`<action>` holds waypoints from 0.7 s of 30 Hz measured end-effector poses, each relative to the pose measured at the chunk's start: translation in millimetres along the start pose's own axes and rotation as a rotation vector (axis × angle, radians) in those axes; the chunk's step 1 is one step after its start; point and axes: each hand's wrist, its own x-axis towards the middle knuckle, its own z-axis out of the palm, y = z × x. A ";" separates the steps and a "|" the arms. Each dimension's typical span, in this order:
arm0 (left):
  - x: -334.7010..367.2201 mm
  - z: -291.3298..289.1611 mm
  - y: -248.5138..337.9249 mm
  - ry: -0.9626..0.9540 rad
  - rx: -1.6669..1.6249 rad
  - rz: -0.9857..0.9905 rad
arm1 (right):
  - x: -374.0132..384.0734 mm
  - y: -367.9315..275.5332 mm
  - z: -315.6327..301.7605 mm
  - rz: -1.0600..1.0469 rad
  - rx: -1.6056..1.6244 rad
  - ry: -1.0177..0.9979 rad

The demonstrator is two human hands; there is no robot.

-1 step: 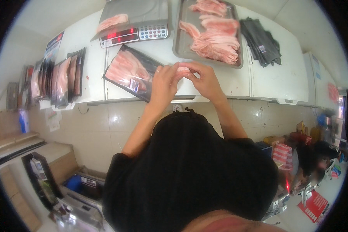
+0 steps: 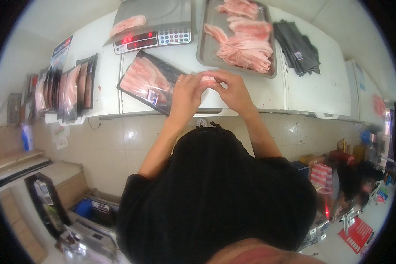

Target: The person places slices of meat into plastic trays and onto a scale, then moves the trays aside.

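Note:
Both of my hands are together above the near edge of the white counter, pinching a small piece of pink sliced meat (image 2: 209, 80) between the fingers. My left hand (image 2: 187, 90) is closed on its left side, and my right hand (image 2: 231, 88) curls round its right side. Much of the piece is hidden by my fingers. A black-backed clear pouch (image 2: 143, 81) filled with meat slices lies tilted beside my left hand. Beyond my hands, to the right, a metal tray (image 2: 203, 53) holds more meat slices (image 2: 251, 46).
A digital scale (image 2: 174, 37) with a meat slice (image 2: 126, 25) on its pan stands at the far left. Filled pouches (image 2: 70, 90) stand upright in a row at the left end. Flat black pouches (image 2: 299, 48) are stacked right of the tray. A person (image 2: 352, 182) is behind at the right.
The red digits on the scale's display look slightly different. My hands and the meat have barely moved.

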 end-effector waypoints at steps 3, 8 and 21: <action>-0.8 -4.6 -4.0 -0.038 -0.025 -0.028 | 0.4 1.3 1.5 0.002 -0.070 -0.034; -13.4 -2.7 -14.2 -0.031 -0.016 -0.050 | 0.3 15.6 9.5 -0.046 -0.224 -0.081; -5.0 -28.3 0.5 -0.208 -0.430 -0.552 | 6.0 25.6 1.3 0.120 0.074 -0.148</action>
